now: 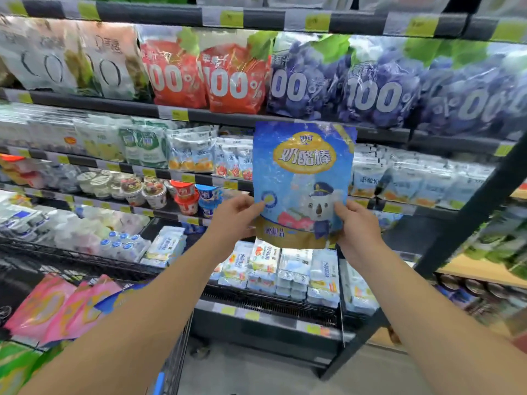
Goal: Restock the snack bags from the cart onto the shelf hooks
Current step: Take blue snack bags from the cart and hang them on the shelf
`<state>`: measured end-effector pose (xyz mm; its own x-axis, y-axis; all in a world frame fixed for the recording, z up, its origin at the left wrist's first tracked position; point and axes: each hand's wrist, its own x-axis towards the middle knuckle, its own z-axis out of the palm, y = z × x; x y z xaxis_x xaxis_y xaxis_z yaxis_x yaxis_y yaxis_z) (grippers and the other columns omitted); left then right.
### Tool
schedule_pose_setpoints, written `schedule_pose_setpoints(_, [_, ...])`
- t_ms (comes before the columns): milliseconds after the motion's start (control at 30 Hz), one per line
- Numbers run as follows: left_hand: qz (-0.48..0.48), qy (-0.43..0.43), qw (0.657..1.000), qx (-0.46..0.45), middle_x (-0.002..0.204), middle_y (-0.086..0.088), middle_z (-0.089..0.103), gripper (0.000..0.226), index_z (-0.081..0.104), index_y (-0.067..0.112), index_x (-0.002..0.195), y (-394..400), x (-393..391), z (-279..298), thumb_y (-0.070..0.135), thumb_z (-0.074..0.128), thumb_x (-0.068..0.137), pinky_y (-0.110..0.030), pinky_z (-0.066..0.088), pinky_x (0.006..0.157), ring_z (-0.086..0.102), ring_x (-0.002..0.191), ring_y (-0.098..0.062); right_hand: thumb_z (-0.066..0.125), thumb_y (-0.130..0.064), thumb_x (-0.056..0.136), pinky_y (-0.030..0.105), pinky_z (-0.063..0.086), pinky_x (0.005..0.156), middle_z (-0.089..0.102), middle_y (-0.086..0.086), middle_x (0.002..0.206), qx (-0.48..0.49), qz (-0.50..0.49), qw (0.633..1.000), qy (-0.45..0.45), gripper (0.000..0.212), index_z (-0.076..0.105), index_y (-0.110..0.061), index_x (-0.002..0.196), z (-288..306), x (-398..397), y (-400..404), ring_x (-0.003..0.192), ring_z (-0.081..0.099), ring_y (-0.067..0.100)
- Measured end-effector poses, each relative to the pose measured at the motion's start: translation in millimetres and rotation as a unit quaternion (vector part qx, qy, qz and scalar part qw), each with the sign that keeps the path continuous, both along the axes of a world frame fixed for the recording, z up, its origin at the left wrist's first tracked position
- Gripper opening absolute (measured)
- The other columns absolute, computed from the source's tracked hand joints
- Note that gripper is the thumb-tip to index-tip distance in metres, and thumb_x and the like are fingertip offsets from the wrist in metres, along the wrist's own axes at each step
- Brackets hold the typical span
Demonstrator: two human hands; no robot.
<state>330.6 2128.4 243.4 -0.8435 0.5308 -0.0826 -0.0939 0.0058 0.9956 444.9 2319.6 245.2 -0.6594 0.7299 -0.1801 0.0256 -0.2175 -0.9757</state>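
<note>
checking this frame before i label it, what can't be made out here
All in the head view:
- Shelf hook: none visible; the blue bag, gripped by the left hand and right hand, covers the spot behind it.
- Cart: cut off by the left edge; the left forearm hides part of its pink bags.
- Price tags: print blurred, unreadable.

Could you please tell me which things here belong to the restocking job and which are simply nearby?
Job:
blue snack bag, held by left hand and right hand
pink snack bags in the cart

Nearby:
purple juice bags
red juice bags
yogurt cups
boxed multipacks
</note>
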Motion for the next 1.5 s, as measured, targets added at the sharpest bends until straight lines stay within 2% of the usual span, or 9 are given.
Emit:
schedule_pose_setpoints(67, [-0.012,0.038,0.998,-0.05,0.084,-0.012,0.069,0.018,0.062,0.01,0.077,2.6,-15.1,-9.6,0.017,0.063,0.094,-0.041,0.061,0.072,0.068,0.079,-0.027,0.052,-0.01,0.1,0.052,0.051,0.079,0.072,0.016,0.104,0.01,-0.013,1.0,-0.007,0.02,0.07,-0.011,0.092,-3.6,-12.0,9.1,0.092,0.065,0.034])
schedule_pose_setpoints(167, [-0.028,0.069,0.993,-0.094,0.082,-0.013,0.071,0.021,0.062,0.012,0.073,12.4,-45.8,-16.0,0.016,0.064,0.094,-0.031,0.057,0.064,0.069,0.078,-0.025,0.056,-0.015,0.098,0.052,0.053,0.071,0.073,0.017,0.107,0.045,-0.027,0.998,-0.029,0.017,0.072,-0.013,0.094,-13.0,-35.4,23.8,0.09,0.067,0.037])
schedule_pose_setpoints(333, [-0.085,0.103,0.978,-0.158,0.082,-0.017,0.072,0.021,0.061,0.007,0.075,33.5,-86.6,-31.0,0.015,0.064,0.094,-0.033,0.06,0.064,0.07,0.071,-0.021,0.06,-0.018,0.096,0.055,0.055,0.081,0.075,0.008,0.095,0.095,-0.053,0.989,-0.101,0.02,0.074,-0.018,0.081,-34.4,-52.5,38.5,0.096,0.068,0.037])
schedule_pose_setpoints(567, [-0.182,0.01,0.962,-0.202,0.074,-0.013,0.067,0.017,0.059,0.005,0.077,58.8,-101.5,-106.4,0.009,0.062,0.093,-0.03,0.054,0.058,0.066,0.065,-0.019,0.06,-0.014,0.093,0.049,0.054,0.071,0.071,0.013,0.085,0.086,-0.092,0.973,-0.195,0.019,0.071,-0.011,0.078,-106.1,-40.5,43.7,0.076,0.062,0.031])
schedule_pose_setpoints(733, [-0.221,-0.064,0.946,-0.23,0.074,-0.013,0.069,0.016,0.062,0.004,0.078,74.6,-93.3,-163.6,0.012,0.064,0.092,-0.03,0.054,0.059,0.067,0.071,-0.022,0.059,-0.02,0.092,0.032,0.034,0.059,0.055,0.006,0.069,0.095,-0.095,0.951,-0.28,0.026,0.061,0.001,0.076,-154.3,-26.1,51.1,0.065,0.044,0.021])
schedule_pose_setpoints(1033, [-0.191,-0.11,0.926,-0.307,0.081,-0.019,0.069,0.019,0.064,-0.007,0.09,103.5,-96.1,-242.5,0.012,0.066,0.091,-0.03,0.058,0.064,0.064,0.066,-0.019,0.058,-0.024,0.093,0.03,0.029,0.053,0.04,0.001,0.053,0.185,-0.013,0.877,-0.442,0.047,0.036,-0.015,0.052,-230.6,-27.3,79.1,0.058,0.041,0.021])
schedule_pose_setpoints(1267, [-0.133,-0.078,0.952,-0.265,0.065,-0.01,0.063,0.018,0.065,0.008,0.072,173.9,-127.0,-274.7,0.009,0.065,0.09,-0.03,0.053,0.058,0.057,0.054,-0.016,0.066,-0.033,0.085,0.036,0.048,0.065,0.059,-0.005,0.064,0.14,-0.132,0.911,-0.364,0.028,0.06,-0.011,0.067,-268.9,-78.4,149.7,0.067,0.055,0.018])
schedule_pose_setpoints(1400, [-0.104,-0.062,0.965,-0.232,0.059,-0.002,0.059,0.02,0.065,0.015,0.067,219.9,-150.9,-280.8,0.012,0.065,0.087,-0.028,0.048,0.057,0.057,0.052,-0.014,0.068,-0.029,0.085,0.029,0.041,0.062,0.054,-0.009,0.058,0.125,-0.19,0.92,-0.318,0.03,0.059,-0.017,0.06,-276.6,-107.7,192.6,0.057,0.047,0.01])
schedule_pose_setpoints(1500, [-0.094,-0.033,0.972,-0.212,0.058,0.0,0.061,0.02,0.066,0.017,0.066,250.5,-166.6,-286.1,0.016,0.068,0.086,-0.031,0.052,0.06,0.057,0.052,-0.013,0.067,-0.03,0.078,0.038,0.046,0.064,0.054,-0.003,0.06,0.13,-0.211,0.923,-0.294,0.03,0.059,-0.01,0.058,-279.9,-122.5,217.9,0.061,0.048,0.017])
